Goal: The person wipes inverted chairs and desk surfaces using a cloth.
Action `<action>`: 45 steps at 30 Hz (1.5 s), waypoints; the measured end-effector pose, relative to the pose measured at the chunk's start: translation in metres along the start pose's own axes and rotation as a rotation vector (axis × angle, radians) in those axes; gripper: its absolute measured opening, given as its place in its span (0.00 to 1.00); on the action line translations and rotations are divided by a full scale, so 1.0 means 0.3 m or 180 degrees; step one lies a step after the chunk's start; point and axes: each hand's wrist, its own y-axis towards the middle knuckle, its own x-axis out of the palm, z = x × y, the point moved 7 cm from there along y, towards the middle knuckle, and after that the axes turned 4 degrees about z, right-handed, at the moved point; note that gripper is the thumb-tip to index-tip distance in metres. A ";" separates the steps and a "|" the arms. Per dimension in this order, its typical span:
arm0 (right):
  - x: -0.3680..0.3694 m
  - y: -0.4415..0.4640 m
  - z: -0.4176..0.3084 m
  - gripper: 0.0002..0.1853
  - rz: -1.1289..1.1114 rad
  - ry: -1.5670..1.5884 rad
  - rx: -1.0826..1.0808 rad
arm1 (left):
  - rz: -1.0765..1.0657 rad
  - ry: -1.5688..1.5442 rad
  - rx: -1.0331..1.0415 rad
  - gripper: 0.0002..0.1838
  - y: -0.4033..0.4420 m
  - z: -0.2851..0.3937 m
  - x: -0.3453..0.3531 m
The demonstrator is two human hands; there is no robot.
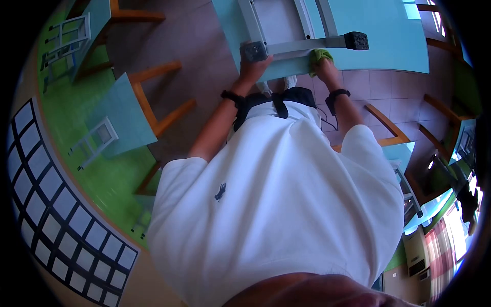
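Observation:
An upturned stool with a grey frame [307, 45] and black foot caps [356, 41] rests on a pale blue table [378, 56] in front of me. My left hand [251, 71] is closed around a leg of the stool, close behind its black end cap [253, 51], which hides some of the fingers. In my right hand [325, 67] is a bunched green cloth [320, 54]. The cloth is at the near edge of the table, beside the stool's grey bar; whether it presses on the bar or the tabletop I cannot tell.
To the left, other blue tables with orange wooden legs [146, 102] carry upturned stools [97, 143]. Another table [399, 153] stands behind on my right. Farther right, a dark figure or object [466, 199] shows near a window with a checked curtain [441, 250].

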 end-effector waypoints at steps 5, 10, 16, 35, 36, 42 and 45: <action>0.144 -0.058 -0.241 0.11 0.0127 -0.0377 -0.0982 | 0.0108 -0.0036 -0.0556 0.21 -0.110 -0.064 0.030; 0.176 -0.143 -0.582 0.17 -0.0449 -0.0195 -0.2706 | -0.0741 0.0348 -0.0246 0.45 -0.183 -0.106 0.092; -0.078 -0.176 -0.721 0.18 -0.0478 -0.0026 -0.2684 | -0.0747 -0.0598 -0.0811 0.29 -0.118 -0.195 0.021; -0.595 0.013 -0.823 0.08 0.0589 0.0326 -0.1353 | -0.0342 0.1446 0.0036 0.38 0.207 -0.367 0.109; -0.582 0.032 -0.810 0.08 0.0613 0.0347 -0.1354 | -0.0341 0.1467 0.0060 0.38 0.197 -0.360 0.101; -0.538 0.072 -0.791 0.13 0.0758 -0.0081 -0.0840 | -0.0533 0.1737 0.0684 0.22 0.024 -0.312 0.105; -0.532 0.077 -0.779 0.13 0.0635 -0.0201 -0.0599 | -0.0526 0.2087 0.0758 0.19 0.023 -0.306 0.102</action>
